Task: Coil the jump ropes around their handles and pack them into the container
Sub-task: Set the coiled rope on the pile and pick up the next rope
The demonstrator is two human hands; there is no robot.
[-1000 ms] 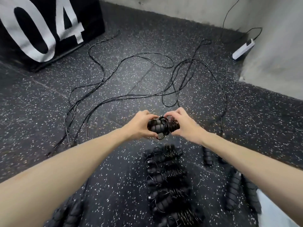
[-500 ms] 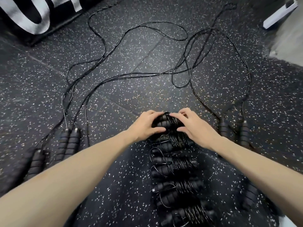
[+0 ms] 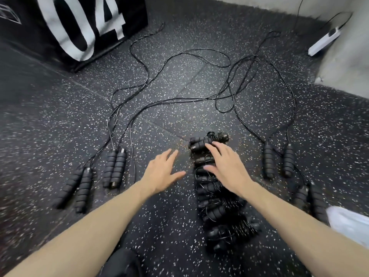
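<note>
Both hands have let go of the top bundle [image 3: 207, 141]. Left hand [image 3: 162, 172] spread wide over floor [image 3: 60, 126]; right hand [image 3: 225, 166] flat, fingers relaxed, over the bundle row [image 3: 221, 208]. Uncoiled ropes [image 3: 199, 76] beyond.

The floor [image 3: 60, 126] was black rubber flecked all over with white specks, with seams between its tiles running slantwise across the middle. At the upper left stood a black box [image 3: 131, 15] bearing the large white numerals "04" on its near face, set flat on the floor. Along the top and the right side ran a pale grey wall [image 3: 343, 62]. A white power strip [image 3: 324, 41] lay at the foot of that wall in the upper right corner, with thin dark cables [image 3: 299, 9] running up from it. At the lower right edge lay something white and blurred [image 3: 351, 224], too unclear to name.
</note>
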